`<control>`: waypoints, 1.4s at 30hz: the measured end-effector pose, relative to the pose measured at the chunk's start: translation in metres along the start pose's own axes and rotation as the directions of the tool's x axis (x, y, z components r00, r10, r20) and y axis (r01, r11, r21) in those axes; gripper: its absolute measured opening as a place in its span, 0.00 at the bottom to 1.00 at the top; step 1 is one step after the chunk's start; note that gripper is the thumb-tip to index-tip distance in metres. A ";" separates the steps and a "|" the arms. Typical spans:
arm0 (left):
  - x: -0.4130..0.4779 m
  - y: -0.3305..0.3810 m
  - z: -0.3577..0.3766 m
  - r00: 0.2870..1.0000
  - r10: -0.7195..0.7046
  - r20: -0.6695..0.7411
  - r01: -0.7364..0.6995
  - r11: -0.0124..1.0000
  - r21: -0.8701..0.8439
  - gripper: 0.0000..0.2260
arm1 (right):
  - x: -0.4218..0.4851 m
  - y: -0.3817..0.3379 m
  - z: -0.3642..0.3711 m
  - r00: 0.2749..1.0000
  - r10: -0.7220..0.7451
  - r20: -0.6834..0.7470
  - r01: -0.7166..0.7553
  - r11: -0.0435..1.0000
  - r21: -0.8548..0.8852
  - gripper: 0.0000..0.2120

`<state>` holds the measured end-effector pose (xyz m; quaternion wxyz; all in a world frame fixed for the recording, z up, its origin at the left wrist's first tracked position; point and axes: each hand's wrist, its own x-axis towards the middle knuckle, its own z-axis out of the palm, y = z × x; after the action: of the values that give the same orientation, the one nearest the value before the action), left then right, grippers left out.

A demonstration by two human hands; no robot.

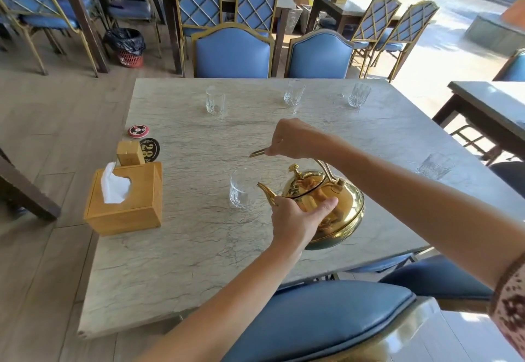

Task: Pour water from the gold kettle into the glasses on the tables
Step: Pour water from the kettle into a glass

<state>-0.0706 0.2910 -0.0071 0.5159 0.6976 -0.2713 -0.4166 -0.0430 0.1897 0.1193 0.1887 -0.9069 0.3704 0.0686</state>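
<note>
The gold kettle (pixel 341 205) hangs tilted just above the marble table (pixel 199 262), its spout at the rim of the nearest glass (pixel 241 191). My right hand (pixel 295 138) is shut on the kettle's handle from above. My left hand (pixel 295 219) presses against the kettle's side below the spout. Three glasses stand along the far edge, at the left (pixel 215 100), middle (pixel 294 92) and right (pixel 359 94). Another glass (pixel 433 165) stands near the right edge. I cannot tell whether water is flowing.
A wooden tissue box (pixel 125 205), a small wooden holder (pixel 130 154), a round "28" table marker (pixel 150 150) and a red-black disc (pixel 138 131) sit at the table's left. Blue chairs (pixel 233 52) surround it; one chair back (pixel 326 319) is right before me. Another table (pixel 491 100) stands at right.
</note>
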 end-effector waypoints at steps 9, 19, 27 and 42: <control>0.004 -0.001 0.008 0.999 -0.023 -0.038 0.021 0.999 -0.034 0.69 | -0.001 -0.004 -0.006 1.000 0.016 0.026 -0.015 1.000 -0.017 0.11; 0.004 0.003 0.009 0.999 -0.032 -0.025 0.031 0.999 -0.036 0.70 | -0.002 -0.004 -0.008 0.999 0.028 0.015 -0.028 1.000 0.010 0.15; 0.006 0.001 0.010 0.999 -0.039 -0.028 0.038 0.999 -0.032 0.71 | 0.001 -0.004 -0.007 0.998 0.066 0.009 -0.066 0.998 -0.006 0.16; 0.014 -0.010 0.020 0.997 -0.054 -0.063 0.053 0.998 -0.026 0.68 | 0.003 -0.004 -0.005 0.998 0.062 0.028 -0.062 0.998 0.005 0.16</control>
<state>-0.0817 0.2731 -0.0229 0.5215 0.7112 -0.2309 -0.4111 -0.0377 0.1883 0.1246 0.1944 -0.8933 0.3960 0.0857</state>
